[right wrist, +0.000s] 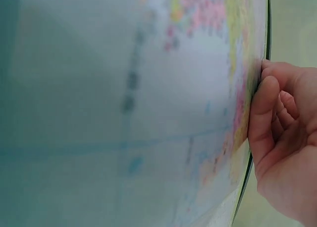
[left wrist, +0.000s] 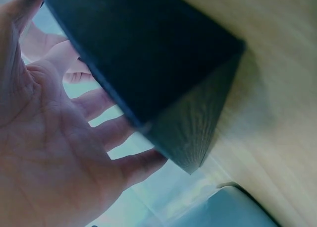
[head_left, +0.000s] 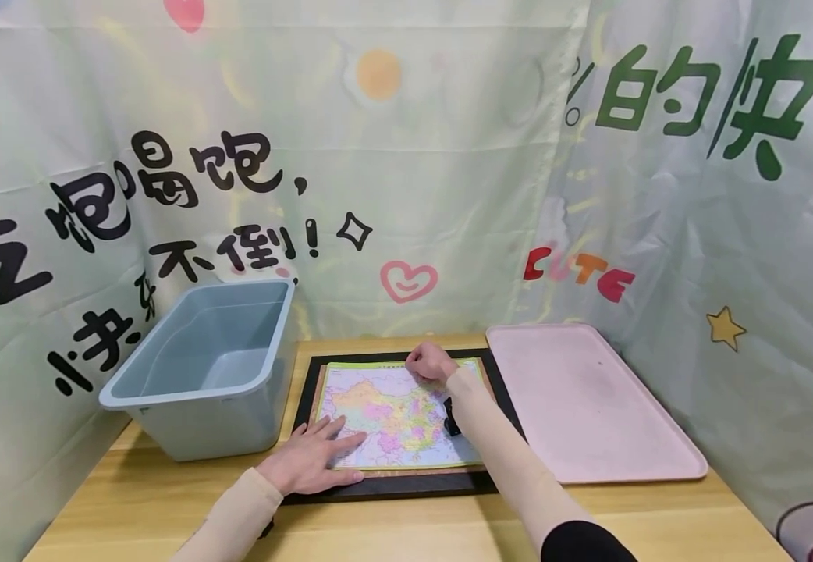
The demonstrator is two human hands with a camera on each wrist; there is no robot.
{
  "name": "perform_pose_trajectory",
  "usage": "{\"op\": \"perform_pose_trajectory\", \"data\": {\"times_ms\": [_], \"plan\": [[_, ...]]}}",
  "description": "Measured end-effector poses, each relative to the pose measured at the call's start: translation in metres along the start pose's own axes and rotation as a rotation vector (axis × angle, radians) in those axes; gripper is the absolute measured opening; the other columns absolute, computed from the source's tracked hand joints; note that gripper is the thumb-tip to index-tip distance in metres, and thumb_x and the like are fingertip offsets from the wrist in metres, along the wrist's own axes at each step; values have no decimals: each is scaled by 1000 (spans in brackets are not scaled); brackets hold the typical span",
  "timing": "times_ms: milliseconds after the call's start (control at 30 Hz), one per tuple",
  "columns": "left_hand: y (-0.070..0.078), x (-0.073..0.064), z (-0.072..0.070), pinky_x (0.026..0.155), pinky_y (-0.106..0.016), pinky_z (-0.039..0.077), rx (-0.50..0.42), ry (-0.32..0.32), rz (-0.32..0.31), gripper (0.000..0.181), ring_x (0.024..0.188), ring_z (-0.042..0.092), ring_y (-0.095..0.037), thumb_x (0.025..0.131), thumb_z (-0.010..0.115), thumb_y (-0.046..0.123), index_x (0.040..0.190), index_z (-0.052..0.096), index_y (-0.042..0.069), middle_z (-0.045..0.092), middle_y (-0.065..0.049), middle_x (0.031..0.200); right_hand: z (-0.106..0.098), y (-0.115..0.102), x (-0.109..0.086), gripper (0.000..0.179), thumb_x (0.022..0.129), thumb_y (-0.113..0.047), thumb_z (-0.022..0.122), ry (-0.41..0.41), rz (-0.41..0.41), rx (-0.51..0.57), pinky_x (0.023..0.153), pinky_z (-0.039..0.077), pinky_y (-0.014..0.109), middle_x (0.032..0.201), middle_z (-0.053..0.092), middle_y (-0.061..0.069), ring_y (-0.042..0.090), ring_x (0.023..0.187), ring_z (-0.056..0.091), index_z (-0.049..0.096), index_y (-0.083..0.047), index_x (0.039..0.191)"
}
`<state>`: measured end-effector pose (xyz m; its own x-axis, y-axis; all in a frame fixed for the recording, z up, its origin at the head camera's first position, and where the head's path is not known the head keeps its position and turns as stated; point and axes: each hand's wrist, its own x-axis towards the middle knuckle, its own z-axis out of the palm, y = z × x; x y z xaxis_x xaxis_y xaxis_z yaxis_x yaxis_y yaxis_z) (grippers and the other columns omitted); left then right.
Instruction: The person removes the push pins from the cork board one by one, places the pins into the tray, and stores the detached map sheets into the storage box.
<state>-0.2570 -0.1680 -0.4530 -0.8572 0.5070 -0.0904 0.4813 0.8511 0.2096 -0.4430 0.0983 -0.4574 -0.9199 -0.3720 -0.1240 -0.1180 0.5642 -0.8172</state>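
Observation:
A colourful map point(head_left: 378, 414) lies on a brown board inside a black frame point(head_left: 395, 485), flat on the table. Spread fingers of my left hand point(head_left: 311, 457) rest across the frame's left side and onto the map's lower left. In the left wrist view, its palm shows beside the frame's dark corner point(left wrist: 198, 123). My right hand point(head_left: 431, 364) is at the map's top edge, its fingers bent. The right wrist view shows the thumb and fingertips point(right wrist: 265, 95) close together against the map's surface point(right wrist: 198, 88); whether they pinch anything is hidden.
A deep blue plastic bin point(head_left: 199, 400) stands left of the frame. To the right, a pink tray point(head_left: 589, 406) lies close beside the frame. Wooden tabletop point(head_left: 378, 531) runs along the front. Printed curtains point(head_left: 406, 195) hang behind and at both sides.

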Motion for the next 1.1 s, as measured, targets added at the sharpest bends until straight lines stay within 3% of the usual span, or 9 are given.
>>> {"op": "perform_pose_trajectory", "data": {"times_ms": [133, 367, 600, 833, 967, 1100], "plan": [[0, -1, 0, 108, -70, 25, -6, -4, 2, 72, 144, 31, -44, 87, 44, 76, 146, 47, 36, 36, -15, 156, 1, 0, -1, 39, 99, -8, 51, 8, -2, -45, 48, 32, 29, 50, 36, 1, 16, 45, 28, 47, -7, 61], [-1, -3, 3, 107, -70, 24, -17, -2, 3, 73, 144, 31, -44, 87, 43, 77, 147, 46, 35, 36, -16, 156, 3, -3, -6, 23, 101, -12, 53, 23, 15, -62, 52, 38, 26, 56, 46, 0, 14, 48, 38, 65, -3, 83], [-1, -1, 1, 107, -70, 25, -14, 2, 12, 72, 143, 31, -44, 88, 44, 76, 146, 47, 34, 36, -16, 156, 3, -3, -8, 26, 102, -15, 52, 30, 23, -52, 51, 36, 27, 57, 44, 0, 15, 48, 35, 63, 0, 83], [-1, -3, 3, 108, -70, 25, -13, 12, 7, 71, 143, 32, -45, 88, 45, 75, 145, 48, 33, 38, -16, 155, 7, -4, -11, 17, 101, -18, 55, 62, 36, -65, 55, 41, 26, 69, 55, 3, 14, 55, 45, 67, -6, 101], [-1, -2, 3, 108, -70, 25, -14, 16, 8, 70, 143, 32, -45, 88, 46, 74, 145, 49, 33, 37, -16, 155, 6, -2, -10, 19, 102, -19, 53, 54, 43, -66, 53, 38, 28, 65, 53, 2, 15, 52, 42, 66, -7, 95], [-1, -1, 2, 107, -70, 24, -11, 27, 14, 69, 142, 32, -46, 89, 46, 73, 145, 49, 33, 37, -17, 155, 3, 0, -5, 31, 103, -20, 51, 50, 23, -105, 55, 36, 32, 57, 46, 1, 17, 49, 34, 60, -10, 75]]}}
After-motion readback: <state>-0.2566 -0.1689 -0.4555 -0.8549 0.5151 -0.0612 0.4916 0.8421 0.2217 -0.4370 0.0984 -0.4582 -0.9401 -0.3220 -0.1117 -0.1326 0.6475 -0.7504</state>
